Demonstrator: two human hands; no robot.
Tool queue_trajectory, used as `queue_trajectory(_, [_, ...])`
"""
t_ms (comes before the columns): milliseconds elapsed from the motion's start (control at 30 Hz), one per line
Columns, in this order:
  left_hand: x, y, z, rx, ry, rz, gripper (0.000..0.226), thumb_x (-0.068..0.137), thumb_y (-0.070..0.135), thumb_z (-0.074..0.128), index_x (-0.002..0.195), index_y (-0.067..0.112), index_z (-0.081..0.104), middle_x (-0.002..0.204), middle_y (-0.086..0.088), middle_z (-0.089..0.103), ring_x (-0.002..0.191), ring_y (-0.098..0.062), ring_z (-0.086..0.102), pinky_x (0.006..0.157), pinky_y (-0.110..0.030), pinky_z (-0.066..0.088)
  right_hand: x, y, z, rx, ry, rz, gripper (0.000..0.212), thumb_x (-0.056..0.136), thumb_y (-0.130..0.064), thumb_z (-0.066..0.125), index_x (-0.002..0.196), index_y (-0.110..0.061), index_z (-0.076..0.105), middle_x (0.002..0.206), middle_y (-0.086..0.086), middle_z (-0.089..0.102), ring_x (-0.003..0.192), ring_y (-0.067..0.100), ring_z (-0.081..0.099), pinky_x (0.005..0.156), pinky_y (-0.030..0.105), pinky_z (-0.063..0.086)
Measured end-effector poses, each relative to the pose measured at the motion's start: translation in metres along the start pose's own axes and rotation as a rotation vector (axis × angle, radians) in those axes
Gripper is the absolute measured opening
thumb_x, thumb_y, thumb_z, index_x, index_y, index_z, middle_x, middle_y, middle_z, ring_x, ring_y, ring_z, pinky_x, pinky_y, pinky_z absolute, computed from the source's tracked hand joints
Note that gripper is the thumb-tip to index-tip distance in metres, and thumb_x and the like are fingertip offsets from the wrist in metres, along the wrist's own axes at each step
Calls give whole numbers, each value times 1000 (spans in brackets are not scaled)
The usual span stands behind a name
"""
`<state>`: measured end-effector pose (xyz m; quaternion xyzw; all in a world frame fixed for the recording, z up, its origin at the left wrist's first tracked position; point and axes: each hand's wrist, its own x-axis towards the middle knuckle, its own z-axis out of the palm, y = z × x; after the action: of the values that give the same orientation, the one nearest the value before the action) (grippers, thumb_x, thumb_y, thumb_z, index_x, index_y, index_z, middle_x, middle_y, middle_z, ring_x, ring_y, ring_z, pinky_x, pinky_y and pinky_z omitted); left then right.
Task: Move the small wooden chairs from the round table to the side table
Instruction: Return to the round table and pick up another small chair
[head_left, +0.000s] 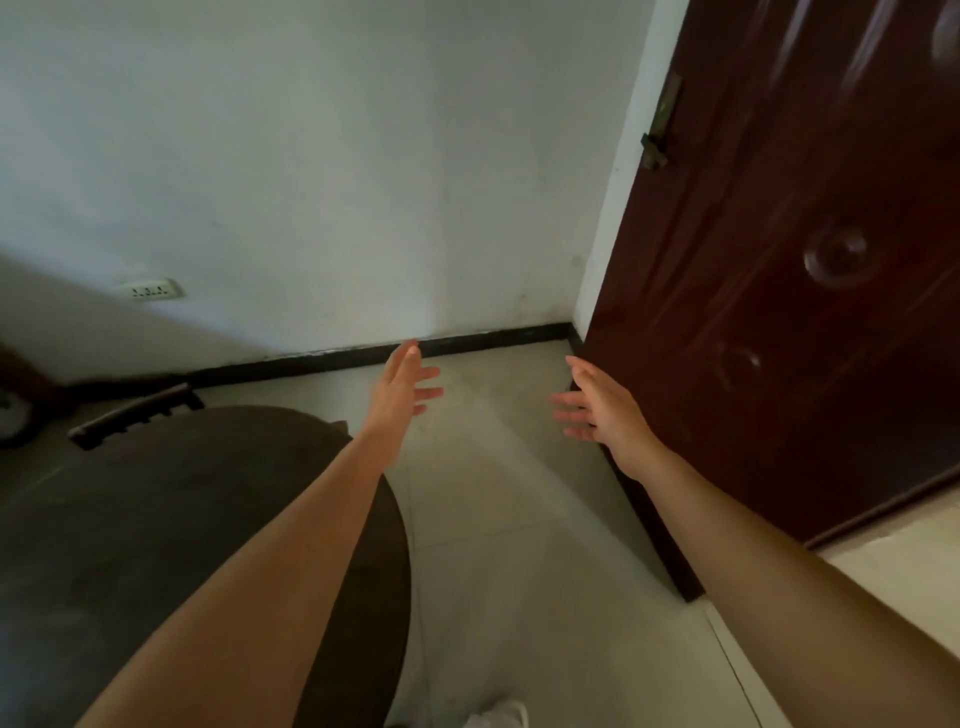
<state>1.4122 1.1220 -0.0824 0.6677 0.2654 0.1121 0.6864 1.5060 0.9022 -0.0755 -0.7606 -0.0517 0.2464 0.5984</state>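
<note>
Round worktop (156, 519): dark, bare where visible. Chair (137, 415): only a slatted wooden back shows beyond the far edge; likely light and rigid, best held by its top rail. Left hand (408, 379), right hand (597, 405): spread, empty.

Only 1 view: a head-worn wide-angle camera looks forward and down toward the wall corner beside the dark door (779, 260). The door fills the right side; the round worktop (156, 519) sits close, lower left of it. Both forearms stretch forward from the bottom edge.
</note>
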Motion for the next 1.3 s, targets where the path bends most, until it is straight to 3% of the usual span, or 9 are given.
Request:
queue_trajectory(167, [54, 19, -1, -9, 92, 19, 49, 98, 46, 29, 142, 26, 34, 125, -5, 58, 98, -19, 62, 93, -39, 44, 80, -29, 0, -15, -104, -44, 41, 96, -44, 38, 136, -35, 41, 100, -1, 69, 94, 19, 67, 73, 31, 52])
queue_trajectory(333, [111, 23, -5, -86, 245, -13, 47, 97, 47, 31, 140, 27, 37, 117, -1, 59, 96, -17, 63, 87, -36, 46, 162, -52, 7, -45, -210, -80, 45, 97, -44, 37, 140, -32, 36, 116, 2, 61, 99, 22, 63, 79, 35, 51])
queue_trajectory(533, [178, 28, -1, -162, 449, -48, 47, 96, 49, 33, 139, 30, 38, 114, 0, 62, 95, -18, 65, 79, -32, 48, 271, -86, 21, -101, -394, -83, 44, 97, -44, 35, 139, -33, 37, 114, 3, 63, 98, 23, 64, 78, 35, 51])
queue_trajectory(733, [235, 53, -9, -213, 632, -19, 46, 95, 51, 32, 137, 31, 39, 105, 7, 66, 96, -20, 66, 85, -38, 50, 361, -129, 50, -182, -592, -93, 42, 96, -43, 37, 137, -33, 41, 114, 5, 64, 99, 25, 64, 82, 39, 51])
queue_trajectory(833, [257, 63, -21, -215, 721, -25, 46, 96, 50, 31, 138, 31, 37, 103, 8, 64, 94, -19, 65, 80, -35, 49, 398, -150, 74, -191, -653, -93, 41, 96, -43, 38, 136, -32, 43, 112, 5, 65, 94, 23, 65, 81, 38, 52])
queue_trajectory(1000, [295, 61, -54, -236, 827, -40, 47, 97, 47, 30, 139, 27, 37, 111, 0, 63, 93, -20, 65, 87, -39, 47, 448, -166, 126, -227, -758, -123, 42, 97, -43, 36, 137, -31, 41, 112, 3, 64, 94, 21, 65, 78, 34, 52])
queue_trajectory(1100, [325, 55, -79, -263, 887, -49, 46, 98, 46, 30, 139, 25, 38, 111, -1, 62, 91, -20, 64, 79, -36, 48, 477, -172, 166, -242, -809, -121, 43, 97, -42, 35, 137, -29, 41, 113, 4, 64, 93, 21, 64, 77, 30, 51])
queue_trajectory(1300, [377, 49, -137, -330, 964, -87, 36, 98, 47, 27, 119, 31, 51, 107, -3, 65, 88, -18, 65, 75, -33, 46, 532, -196, 256, -253, -901, -80, 45, 96, -42, 37, 138, -24, 42, 114, 8, 64, 102, 28, 64, 86, 43, 51])
